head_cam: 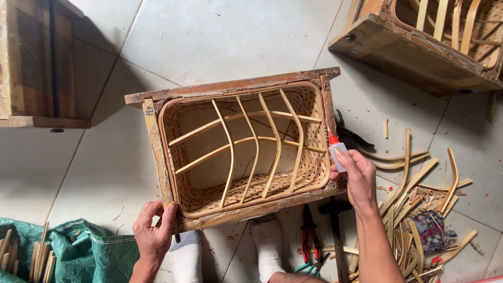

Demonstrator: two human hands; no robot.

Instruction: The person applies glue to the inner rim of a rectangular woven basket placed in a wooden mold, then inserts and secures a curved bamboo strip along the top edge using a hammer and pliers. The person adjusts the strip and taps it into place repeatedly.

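Observation:
A woven bamboo basket point(188, 195) sits inside a worn wooden frame mould point(153, 137) on the tiled floor, with several curved bamboo ribs point(255, 140) crossing its opening. My left hand point(153, 235) grips the frame's near left corner. My right hand point(357, 177) holds a small glue bottle point(336, 149) with a red nozzle, its tip at the basket's right rim. My two feet in white socks point(268, 244) rest just below the frame.
A second frame with a basket point(419, 42) lies at top right, a wooden box point(36, 68) at top left. Loose bamboo strips point(414, 199) pile at right. Red-handled pliers point(310, 238), a hammer point(336, 230), black shears point(351, 133) and a green sack point(78, 251) lie around.

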